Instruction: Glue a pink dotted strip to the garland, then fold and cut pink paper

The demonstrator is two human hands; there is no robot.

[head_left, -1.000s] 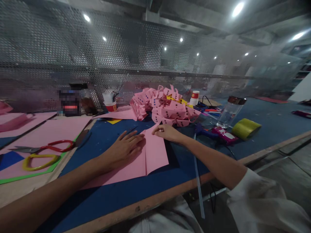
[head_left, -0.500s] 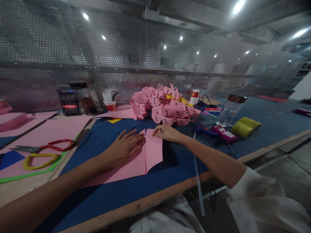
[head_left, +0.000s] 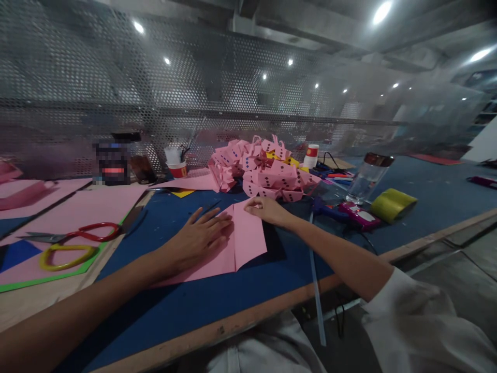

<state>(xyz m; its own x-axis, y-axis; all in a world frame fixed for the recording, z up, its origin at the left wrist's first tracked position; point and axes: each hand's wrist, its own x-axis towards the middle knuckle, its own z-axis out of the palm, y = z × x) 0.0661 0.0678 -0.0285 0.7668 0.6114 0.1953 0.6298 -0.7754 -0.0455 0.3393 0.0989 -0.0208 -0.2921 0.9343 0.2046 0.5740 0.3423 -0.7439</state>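
To the left of the creased, rectangular pink paper sheet [head_left: 248, 233], grey-bladed scissors with red and yellow handles [head_left: 54, 238] are laid. The sheet is set on the dark blue surface [head_left: 186, 305], and its left part is held down by the left hand [head_left: 202, 233], which is spread open, palm down. The far edge of the sheet's right panel appears to be pinched between the thumb and curled fingers of the right hand [head_left: 267, 209]. Since half a second ago, this panel has been swung farther outward and the sheet's near edge shifted away from the surface's front edge; the fold is therefore judged not yet flattened. Behind the sheet, a heap of folded, dotted pink paper pieces [head_left: 272, 178] is seen; to the sheet's right, a yellow-green roll [head_left: 392, 205] is placed
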